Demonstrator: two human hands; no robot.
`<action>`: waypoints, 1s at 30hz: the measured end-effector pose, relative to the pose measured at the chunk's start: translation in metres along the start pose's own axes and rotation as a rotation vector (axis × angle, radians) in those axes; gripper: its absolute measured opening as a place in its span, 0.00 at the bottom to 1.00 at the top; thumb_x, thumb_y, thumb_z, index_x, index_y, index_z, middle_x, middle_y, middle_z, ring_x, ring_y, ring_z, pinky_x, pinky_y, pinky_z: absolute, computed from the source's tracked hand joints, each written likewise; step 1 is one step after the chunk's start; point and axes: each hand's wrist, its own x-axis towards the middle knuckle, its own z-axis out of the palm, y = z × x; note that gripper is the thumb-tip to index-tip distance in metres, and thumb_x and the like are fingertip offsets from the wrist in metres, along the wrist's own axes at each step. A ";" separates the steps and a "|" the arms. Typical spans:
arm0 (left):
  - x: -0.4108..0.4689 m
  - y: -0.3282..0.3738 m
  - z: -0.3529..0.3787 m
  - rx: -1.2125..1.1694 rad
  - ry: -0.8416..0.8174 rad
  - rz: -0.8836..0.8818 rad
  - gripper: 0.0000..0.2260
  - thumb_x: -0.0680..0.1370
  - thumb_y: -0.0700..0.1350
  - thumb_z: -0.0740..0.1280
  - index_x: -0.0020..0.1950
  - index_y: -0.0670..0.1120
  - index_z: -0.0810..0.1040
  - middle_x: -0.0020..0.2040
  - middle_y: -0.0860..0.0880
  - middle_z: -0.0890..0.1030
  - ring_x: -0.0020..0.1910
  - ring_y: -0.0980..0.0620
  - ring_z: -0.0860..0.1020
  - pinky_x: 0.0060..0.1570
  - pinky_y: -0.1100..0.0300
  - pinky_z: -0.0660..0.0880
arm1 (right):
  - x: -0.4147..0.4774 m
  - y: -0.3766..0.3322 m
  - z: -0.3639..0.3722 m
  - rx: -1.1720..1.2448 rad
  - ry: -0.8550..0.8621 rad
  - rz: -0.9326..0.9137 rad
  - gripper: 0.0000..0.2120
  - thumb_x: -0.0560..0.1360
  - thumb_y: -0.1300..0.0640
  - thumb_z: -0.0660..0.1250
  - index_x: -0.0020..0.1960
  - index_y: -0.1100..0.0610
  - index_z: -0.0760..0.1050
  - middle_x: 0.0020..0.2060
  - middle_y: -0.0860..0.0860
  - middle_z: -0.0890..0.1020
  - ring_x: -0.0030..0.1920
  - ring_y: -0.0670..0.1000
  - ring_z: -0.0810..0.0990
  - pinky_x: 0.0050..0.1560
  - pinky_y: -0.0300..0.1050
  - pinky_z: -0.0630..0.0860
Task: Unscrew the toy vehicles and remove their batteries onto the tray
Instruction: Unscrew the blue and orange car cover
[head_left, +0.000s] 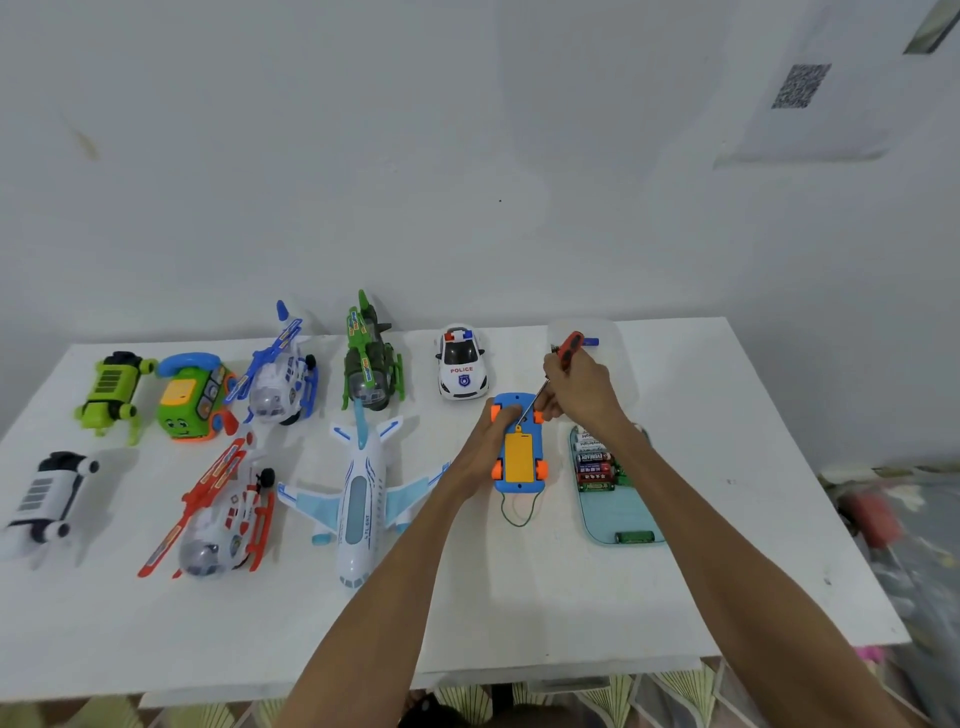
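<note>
Forearms (395, 597) cross table (571, 660) edge; hands (488, 441) (582, 384) grip car (519, 460), screwdriver (570, 345).

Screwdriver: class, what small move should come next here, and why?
Probably turn the screwdriver to start unscrewing the yellow cover. Its tip sits at the cover's top edge, and the cover is still on the upturned car. The right hand grips the handle, and the left hand holds the car steady.

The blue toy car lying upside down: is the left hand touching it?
Touching. The head view shows the left hand gripping the blue toy car, fingers curled over its far end; the right hand holds a screwdriver.
</note>
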 end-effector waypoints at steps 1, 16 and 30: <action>0.000 -0.001 -0.001 0.000 -0.001 -0.004 0.16 0.85 0.54 0.61 0.65 0.44 0.73 0.44 0.46 0.83 0.38 0.51 0.83 0.40 0.57 0.82 | -0.001 0.001 0.001 -0.004 -0.013 0.001 0.14 0.84 0.57 0.55 0.46 0.64 0.71 0.31 0.60 0.84 0.26 0.54 0.81 0.30 0.39 0.78; 0.001 0.003 -0.007 -0.093 -0.047 -0.074 0.18 0.84 0.56 0.60 0.66 0.43 0.72 0.43 0.47 0.83 0.37 0.52 0.83 0.39 0.58 0.81 | -0.028 0.003 -0.006 -0.003 0.136 -0.184 0.11 0.80 0.53 0.65 0.44 0.59 0.77 0.31 0.52 0.77 0.30 0.49 0.72 0.35 0.43 0.71; -0.005 0.009 -0.005 -0.077 -0.102 -0.096 0.28 0.83 0.67 0.50 0.51 0.48 0.80 0.38 0.48 0.84 0.35 0.53 0.83 0.39 0.61 0.81 | -0.034 0.007 -0.013 -0.002 -0.231 -0.077 0.09 0.73 0.51 0.76 0.52 0.50 0.82 0.45 0.48 0.86 0.41 0.42 0.80 0.38 0.36 0.73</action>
